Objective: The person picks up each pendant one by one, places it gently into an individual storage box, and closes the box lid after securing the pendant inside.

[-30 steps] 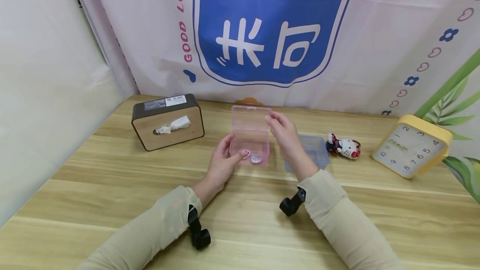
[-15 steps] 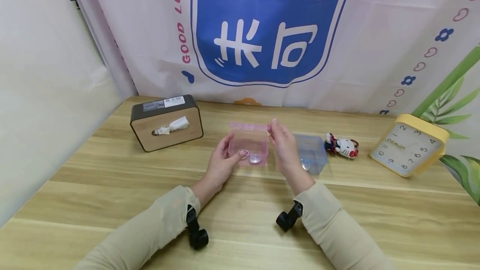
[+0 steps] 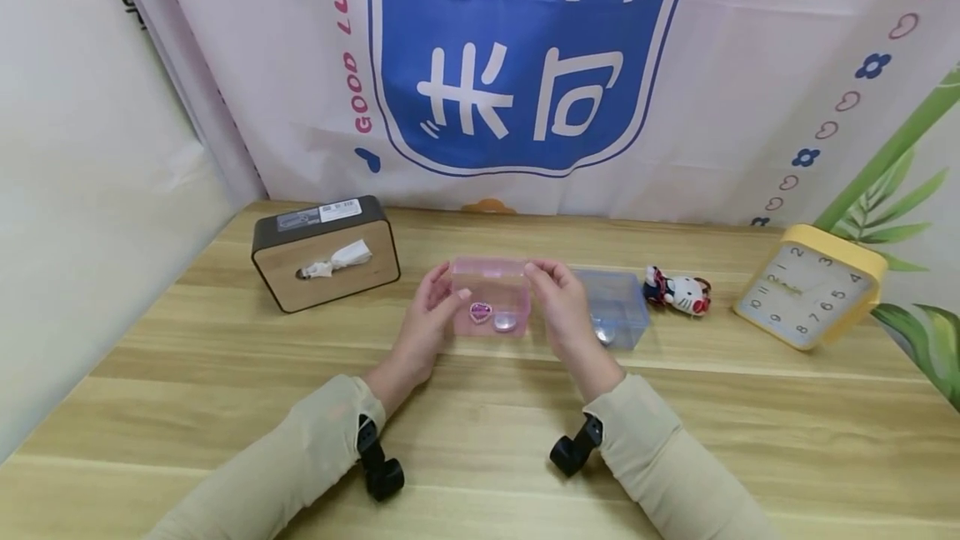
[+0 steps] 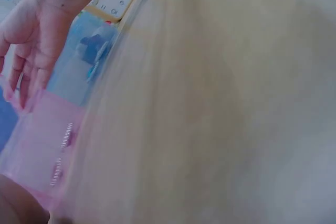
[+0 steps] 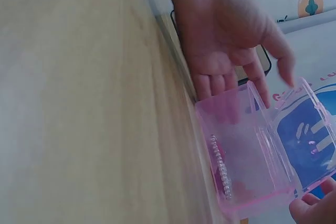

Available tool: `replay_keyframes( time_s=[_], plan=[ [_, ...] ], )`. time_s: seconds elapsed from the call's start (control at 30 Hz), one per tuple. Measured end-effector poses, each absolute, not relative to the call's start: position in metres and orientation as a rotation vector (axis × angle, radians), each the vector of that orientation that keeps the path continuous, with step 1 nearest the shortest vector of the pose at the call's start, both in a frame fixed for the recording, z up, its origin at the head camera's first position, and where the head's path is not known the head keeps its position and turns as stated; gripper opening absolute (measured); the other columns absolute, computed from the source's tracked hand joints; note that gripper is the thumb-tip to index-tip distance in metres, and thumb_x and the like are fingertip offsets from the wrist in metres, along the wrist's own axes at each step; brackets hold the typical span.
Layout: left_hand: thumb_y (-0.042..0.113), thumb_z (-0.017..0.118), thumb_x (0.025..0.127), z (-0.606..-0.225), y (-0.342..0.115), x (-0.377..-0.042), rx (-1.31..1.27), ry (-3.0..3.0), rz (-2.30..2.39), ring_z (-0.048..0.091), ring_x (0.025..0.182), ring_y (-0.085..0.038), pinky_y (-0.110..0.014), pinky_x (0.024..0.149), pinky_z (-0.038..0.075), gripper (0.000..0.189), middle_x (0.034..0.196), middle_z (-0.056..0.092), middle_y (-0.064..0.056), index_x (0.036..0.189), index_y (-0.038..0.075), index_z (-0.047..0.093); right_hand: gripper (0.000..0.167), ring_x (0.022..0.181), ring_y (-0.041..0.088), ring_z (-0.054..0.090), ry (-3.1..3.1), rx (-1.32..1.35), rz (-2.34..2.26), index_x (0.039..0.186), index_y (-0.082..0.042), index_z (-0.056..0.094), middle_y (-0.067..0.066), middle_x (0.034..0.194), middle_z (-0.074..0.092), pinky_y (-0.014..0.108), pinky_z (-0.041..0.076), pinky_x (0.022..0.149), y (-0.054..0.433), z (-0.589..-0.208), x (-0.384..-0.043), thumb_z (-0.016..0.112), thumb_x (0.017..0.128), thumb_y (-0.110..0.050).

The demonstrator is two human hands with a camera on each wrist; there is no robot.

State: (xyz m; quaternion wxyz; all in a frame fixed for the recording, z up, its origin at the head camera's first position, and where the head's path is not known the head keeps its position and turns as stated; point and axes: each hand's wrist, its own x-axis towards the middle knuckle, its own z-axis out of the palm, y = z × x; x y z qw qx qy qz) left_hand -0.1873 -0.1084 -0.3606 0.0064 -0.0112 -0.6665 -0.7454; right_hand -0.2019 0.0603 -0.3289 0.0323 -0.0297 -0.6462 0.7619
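A clear pink plastic box (image 3: 491,294) stands on the table in the head view, its hinged lid (image 5: 310,124) tilted up in the right wrist view. Inside lie a pink heart-shaped ornament (image 3: 481,312) with a beaded edge and a shiny silvery-white oval piece (image 3: 505,322). My left hand (image 3: 427,311) is at the box's left side, fingers extended along the wall and thumb raised off it. With thumb and fingertips, my right hand (image 3: 562,307) pinches the lid's right corner.
Just right of the hands is a clear blue box (image 3: 618,307) with a shiny piece inside. Beyond it are a cat-figure doll (image 3: 678,292) and a yellow clock (image 3: 810,286). A wood-fronted tissue box (image 3: 326,255) stands at left; a printed cloth (image 3: 300,107) hangs behind.
The pink lid has swung forward from standing upright and now looks foreshortened over the box. My right hand has come down with it. My left thumb has moved off the heart-shaped ornament.
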Motion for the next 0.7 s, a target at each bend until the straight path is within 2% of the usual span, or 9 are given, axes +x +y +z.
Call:
replay_keyframes(
  time_s=[0.2, 0.43, 0.7],
  plan=[
    [0.025, 0.049, 0.095, -0.349, -0.109, -0.188, -0.033, -2.045, -2.349, 0.034, 0.133, -0.026, -0.040, 0.113, 0.025, 0.051, 0.145, 0.036, -0.010, 0.141, 0.010, 0.035, 0.035, 0.116, 0.027, 0.049, -2.075, -0.069, 2.285, 0.121, 0.005, 0.053, 0.019, 0.121, 0.055, 0.038, 0.038, 0.105, 0.059, -0.333, -0.199, 0.053, 0.090, -0.010],
    [0.025, 0.041, 0.098, -0.348, -0.103, -0.190, 0.051, -2.070, -2.316, 0.039, 0.129, -0.025, -0.040, 0.110, 0.030, 0.041, 0.138, 0.043, -0.009, 0.137, 0.010, 0.040, 0.042, 0.124, 0.032, 0.045, -2.163, 0.015, 2.276, 0.132, 0.004, 0.045, 0.020, 0.134, 0.047, 0.042, 0.035, 0.107, 0.061, -0.336, -0.194, 0.047, 0.093, -0.012],
    [0.016, 0.039, 0.098, -0.354, -0.094, -0.189, 0.044, -2.044, -2.297, 0.028, 0.136, -0.024, -0.037, 0.115, 0.021, 0.040, 0.143, 0.036, -0.010, 0.137, 0.004, 0.037, 0.047, 0.133, 0.031, 0.035, -2.165, -0.014, 2.298, 0.139, 0.003, 0.035, 0.017, 0.144, 0.038, 0.039, 0.029, 0.111, 0.061, -0.344, -0.187, 0.043, 0.095, -0.011]
  ],
)
